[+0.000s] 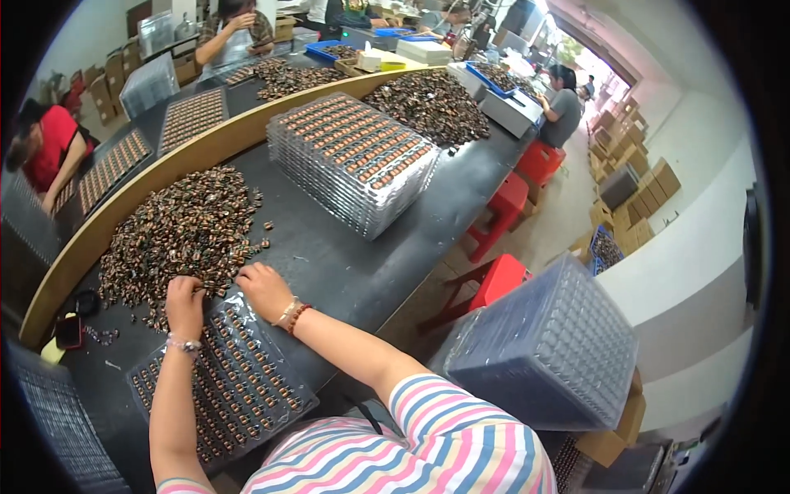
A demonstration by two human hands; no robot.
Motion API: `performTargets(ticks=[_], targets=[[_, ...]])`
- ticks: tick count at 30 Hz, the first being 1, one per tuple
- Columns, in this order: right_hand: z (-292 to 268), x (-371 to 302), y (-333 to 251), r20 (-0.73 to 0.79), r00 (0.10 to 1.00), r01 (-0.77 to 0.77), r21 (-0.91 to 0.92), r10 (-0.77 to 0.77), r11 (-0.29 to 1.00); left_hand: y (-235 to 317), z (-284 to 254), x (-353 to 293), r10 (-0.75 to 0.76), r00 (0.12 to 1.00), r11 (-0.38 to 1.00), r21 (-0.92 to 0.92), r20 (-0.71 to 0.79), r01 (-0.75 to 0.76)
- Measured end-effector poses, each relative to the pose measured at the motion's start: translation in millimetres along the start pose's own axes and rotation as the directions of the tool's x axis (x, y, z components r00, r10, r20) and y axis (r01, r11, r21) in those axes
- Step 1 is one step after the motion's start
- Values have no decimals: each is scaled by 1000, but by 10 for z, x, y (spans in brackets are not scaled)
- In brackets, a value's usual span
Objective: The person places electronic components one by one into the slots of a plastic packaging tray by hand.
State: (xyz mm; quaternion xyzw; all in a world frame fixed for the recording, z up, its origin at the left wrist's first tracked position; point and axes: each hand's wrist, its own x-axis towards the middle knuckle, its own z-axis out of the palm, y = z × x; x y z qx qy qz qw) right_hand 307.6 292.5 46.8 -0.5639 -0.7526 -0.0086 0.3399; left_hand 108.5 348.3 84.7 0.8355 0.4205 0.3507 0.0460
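My left hand (pixel 185 306) is at the near edge of a large heap of small copper-and-black coil parts (pixel 177 235), its fingers curled in a pinch. My right hand (pixel 265 290) is beside it, fingers bent down at the heap's right edge and the tray's far end. Whatever either hand pinches is too small to make out. Below both hands a clear plastic tray (pixel 306 402) lies tilted toward me on the dark table. Rows of the same coil parts fill most of its pockets. My left forearm covers part of the tray.
A tall stack of filled clear trays (pixel 354 165) stands beyond my right hand, with another coil heap (pixel 432 107) behind it. A wooden divider (pixel 148 177) runs along the table's left. Empty trays (pixel 547 346) stand stacked at my right, near red stools (pixel 502 280). Several people work nearby.
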Motion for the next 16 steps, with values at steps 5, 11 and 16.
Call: performTargets(ticks=[5,11,16], targets=[[187,24,-12,-96,995,-14,98,24,995,65,-233,-190,-258,963,929,-253,78,269],[-140,78,158,-121,989,87,21,-84,996,630,-638,-456,-420,840,736,-413,344,537],[65,37,176,-99,995,25,35,-22,999,1035,-756,-917,-428,760,627,-444,490,640]])
